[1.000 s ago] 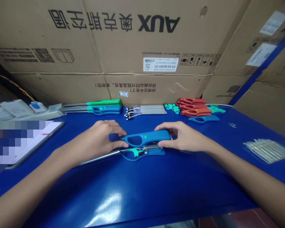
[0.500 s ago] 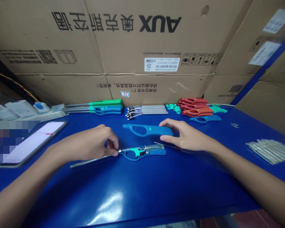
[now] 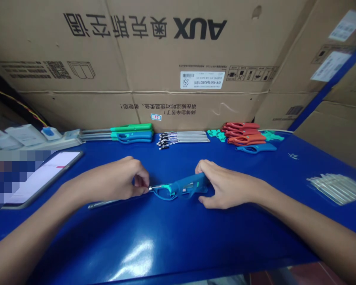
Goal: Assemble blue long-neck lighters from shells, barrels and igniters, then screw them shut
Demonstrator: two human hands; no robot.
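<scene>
On the blue table lies a blue lighter half-shell [image 3: 165, 196] with a green trigger and inner parts in it. A metal lighter tube [image 3: 102, 204] runs leftward from its narrow end. My left hand [image 3: 130, 180] pinches the tube where it meets the shell. Over the right part of that shell, my right hand [image 3: 225, 184] holds a second blue half-shell [image 3: 190, 183] between thumb and fingers. This upper shell is tilted and slightly blurred, covering some inner parts. Whether the two shells touch, I cannot tell.
Along the back lie green and blue lighters [image 3: 133, 134], wired metal tubes [image 3: 192, 137], green triggers [image 3: 216, 134], red-orange shells [image 3: 243, 134] and a blue shell [image 3: 256, 149]. Clear fuel tubes [image 3: 338, 188] lie right; a phone [image 3: 41, 180] and a power strip [image 3: 68, 139] left. Cardboard [image 3: 154, 79] stands behind.
My right hand has brought the second blue half-shell down and toward me, over the filled one. My left hand has barely moved on the tube.
</scene>
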